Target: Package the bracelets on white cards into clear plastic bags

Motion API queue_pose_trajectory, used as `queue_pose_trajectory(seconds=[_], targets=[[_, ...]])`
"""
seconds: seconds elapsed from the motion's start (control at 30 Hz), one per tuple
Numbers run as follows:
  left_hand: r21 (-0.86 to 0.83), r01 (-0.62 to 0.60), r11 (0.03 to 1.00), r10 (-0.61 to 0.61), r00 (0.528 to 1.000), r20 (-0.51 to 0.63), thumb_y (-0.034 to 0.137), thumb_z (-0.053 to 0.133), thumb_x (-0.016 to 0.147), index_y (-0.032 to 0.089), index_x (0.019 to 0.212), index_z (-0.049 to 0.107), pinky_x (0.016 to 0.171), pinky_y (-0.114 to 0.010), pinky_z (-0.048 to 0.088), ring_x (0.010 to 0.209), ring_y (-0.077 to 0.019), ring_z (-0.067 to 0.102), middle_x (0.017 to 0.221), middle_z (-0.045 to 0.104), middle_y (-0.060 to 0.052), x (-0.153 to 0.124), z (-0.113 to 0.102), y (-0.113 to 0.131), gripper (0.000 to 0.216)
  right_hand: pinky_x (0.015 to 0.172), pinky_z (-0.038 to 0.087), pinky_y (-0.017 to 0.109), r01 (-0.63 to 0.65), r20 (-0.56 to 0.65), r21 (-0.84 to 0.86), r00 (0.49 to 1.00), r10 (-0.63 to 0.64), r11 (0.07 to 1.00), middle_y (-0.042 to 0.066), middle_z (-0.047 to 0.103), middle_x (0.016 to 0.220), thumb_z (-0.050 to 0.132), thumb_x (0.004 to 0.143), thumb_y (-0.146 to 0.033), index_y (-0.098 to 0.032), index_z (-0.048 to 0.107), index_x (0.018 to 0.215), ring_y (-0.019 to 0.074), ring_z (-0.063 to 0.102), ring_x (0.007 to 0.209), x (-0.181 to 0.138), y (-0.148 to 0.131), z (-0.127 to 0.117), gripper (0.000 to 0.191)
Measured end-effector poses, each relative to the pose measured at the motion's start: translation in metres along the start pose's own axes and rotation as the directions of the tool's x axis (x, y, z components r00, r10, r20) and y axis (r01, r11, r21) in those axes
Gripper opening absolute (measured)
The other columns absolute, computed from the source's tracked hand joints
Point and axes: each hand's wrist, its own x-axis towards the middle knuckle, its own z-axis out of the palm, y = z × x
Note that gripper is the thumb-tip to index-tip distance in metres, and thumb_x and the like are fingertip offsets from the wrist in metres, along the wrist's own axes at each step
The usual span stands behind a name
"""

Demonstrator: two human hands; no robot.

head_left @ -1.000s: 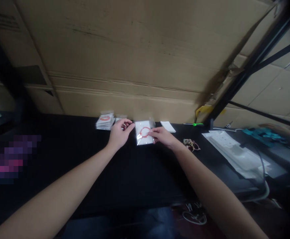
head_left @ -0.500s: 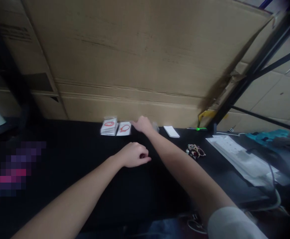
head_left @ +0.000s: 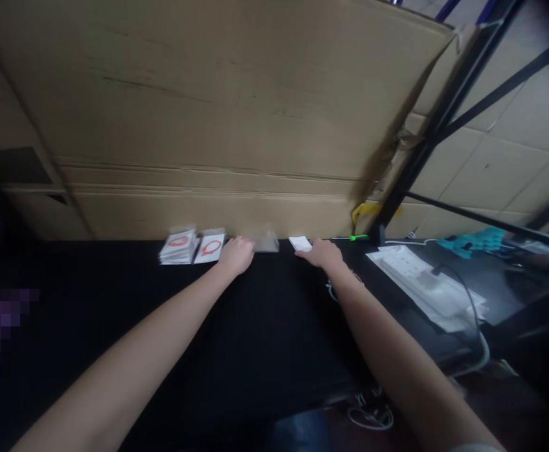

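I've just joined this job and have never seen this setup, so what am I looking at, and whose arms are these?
There is no machine here: these are a person's own two bare arms, seen from a single camera worn on the head, looking forward and down. The left hand is beside a clear plastic packet. The right hand has its fingers at a white card. Neither clearly holds anything. On the black table lie a stack of packaged cards with red loops and a single similar card. Cardboard boxes stand behind.
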Motion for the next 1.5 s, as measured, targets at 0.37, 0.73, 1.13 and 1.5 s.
queue_pose_trajectory(seconds=[0.37, 0.73, 1.13, 1.5], targets=[[0.055, 0.008, 0.998, -0.004, 0.998, -0.069, 0.019, 0.037, 0.091, 0.015, 0.096, 0.067, 0.084, -0.036, 0.044, 0.095, -0.024, 0.059, 0.097, 0.066, -0.011, 0.025, -0.017, 0.002, 0.031, 0.081, 0.045, 0.042, -0.007, 0.02, 0.062, 1.0, 0.006, 0.998, 0.02, 0.064, 0.109, 0.062, 0.069, -0.06, -0.015, 0.056, 0.119, 0.0354, 0.059, 0.102, 0.008, 0.007, 0.013, 0.068], [-0.367, -0.047, 0.929, 0.088, 0.992, 0.095, 0.041, 0.051, 0.086, 0.023, 0.087, 0.068, 0.071, -0.033, 0.046, 0.077, -0.0193, 0.06, 0.086, 0.067, -0.004, -0.07, -0.056, 0.018, 0.025, 0.076, 0.045, 0.043, 0.115, -0.186, 0.176, 0.979, -0.082, 0.978, 0.018, 0.065, 0.1, 0.056, 0.074, -0.059, -0.016, 0.051, 0.122, 0.0346, 0.061, 0.094, -0.02, 0.001, -0.02, 0.064], [-0.805, 0.288, 0.519, -0.296, 0.944, 0.147, 0.027, 0.052, 0.083, 0.016, 0.096, 0.066, 0.067, -0.031, 0.05, 0.08, -0.0199, 0.064, 0.09, 0.07, -0.005, -0.068, -0.044, 0.011, 0.022, 0.093, 0.04, 0.042, 0.712, -0.409, 0.299, 0.697, -0.589, 0.635, 0.015, 0.048, 0.132, 0.063, 0.073, -0.049, -0.019, 0.027, 0.143, 0.0315, 0.044, 0.12, -0.106, -0.091, -0.028, 0.083], [-0.347, 0.052, 0.937, -0.026, 0.997, 0.077, 0.034, 0.052, 0.083, 0.024, 0.113, 0.059, 0.092, -0.043, 0.04, 0.105, -0.0257, 0.051, 0.114, 0.058, -0.007, -0.081, -0.021, 0.009, 0.032, 0.057, 0.036, 0.025, 0.375, -0.117, 0.457, 0.924, -0.364, 0.807, 0.003, 0.062, 0.063, 0.05, 0.084, -0.036, -0.017, 0.063, 0.076, 0.0134, 0.052, 0.058, -0.038, -0.039, -0.001, 0.025]])
